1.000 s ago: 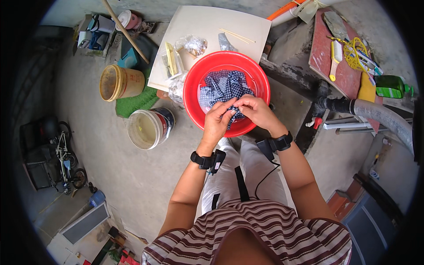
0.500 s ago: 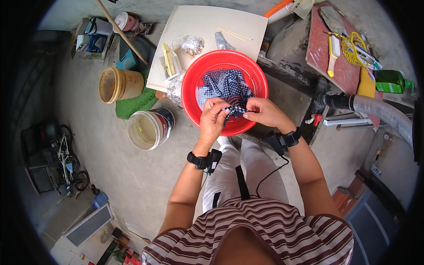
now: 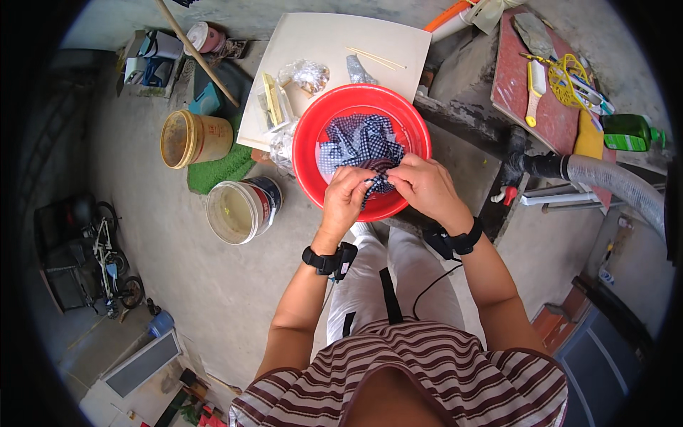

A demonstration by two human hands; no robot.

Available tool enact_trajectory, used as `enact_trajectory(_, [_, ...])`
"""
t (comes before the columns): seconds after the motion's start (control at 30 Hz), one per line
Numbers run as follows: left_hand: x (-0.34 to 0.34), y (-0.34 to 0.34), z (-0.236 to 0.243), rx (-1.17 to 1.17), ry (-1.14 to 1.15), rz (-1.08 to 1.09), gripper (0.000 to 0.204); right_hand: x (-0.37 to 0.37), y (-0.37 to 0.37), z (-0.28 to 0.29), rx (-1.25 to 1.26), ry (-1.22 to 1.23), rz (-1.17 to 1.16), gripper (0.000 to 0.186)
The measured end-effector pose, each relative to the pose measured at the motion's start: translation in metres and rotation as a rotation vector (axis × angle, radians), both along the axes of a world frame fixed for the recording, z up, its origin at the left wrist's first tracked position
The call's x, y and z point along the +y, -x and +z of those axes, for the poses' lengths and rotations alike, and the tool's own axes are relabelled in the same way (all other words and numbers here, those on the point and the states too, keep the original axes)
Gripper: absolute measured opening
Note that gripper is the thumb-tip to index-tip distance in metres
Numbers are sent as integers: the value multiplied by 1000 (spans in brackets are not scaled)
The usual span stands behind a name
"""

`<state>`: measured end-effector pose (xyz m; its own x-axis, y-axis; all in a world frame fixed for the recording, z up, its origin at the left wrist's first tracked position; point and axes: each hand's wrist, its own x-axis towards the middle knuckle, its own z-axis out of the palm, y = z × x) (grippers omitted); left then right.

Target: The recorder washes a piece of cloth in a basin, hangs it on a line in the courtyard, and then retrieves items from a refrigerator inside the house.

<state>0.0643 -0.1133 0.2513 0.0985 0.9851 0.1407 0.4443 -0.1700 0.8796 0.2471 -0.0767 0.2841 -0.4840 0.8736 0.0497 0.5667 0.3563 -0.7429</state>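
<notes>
A blue-and-white checked cloth (image 3: 366,139) lies bunched up in a red plastic basin (image 3: 307,121). At the basin's near side, my left hand (image 3: 346,193) pinches a gathered edge of the cloth. My right hand (image 3: 425,186) grips the same edge just to the right, its fingertips close to the left hand's. The rest of the cloth spreads behind my hands over the basin's bottom. Whether the cloth is a garment cannot be made out. Each of my wrists wears a black strap with a small box.
The basin overlaps a pale board (image 3: 341,35) bearing thin sticks and plastic bags. To the left stand a yellow bucket (image 3: 186,139) and a white bucket (image 3: 235,211). On the right, a reddish slab (image 3: 523,78) carries a brush (image 3: 535,91) and a green bottle (image 3: 626,132); a grey hose (image 3: 615,183) runs below.
My right hand has shifted left toward my left hand and turned over the cloth's edge. The stretch of cloth between them has shortened. My left hand stays almost in place.
</notes>
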Motion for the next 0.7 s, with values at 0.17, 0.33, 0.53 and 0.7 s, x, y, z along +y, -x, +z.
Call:
enact_trajectory(0.17, [0,-2,3,-25,28,14,11,3,7,1,-5,-273,-33,12])
enact_trajectory(0.33, [1,-1,1,-96,115,9,9,1,2,-15,309,113,-60,13])
enact_trajectory(0.53, [2,4,-3,-213,172,-19,9,8,-7,-24,395,628,-33,11])
enact_trajectory(0.7, [1,8,-1,-284,235,-91,8,16,-12,-25,347,514,0,7])
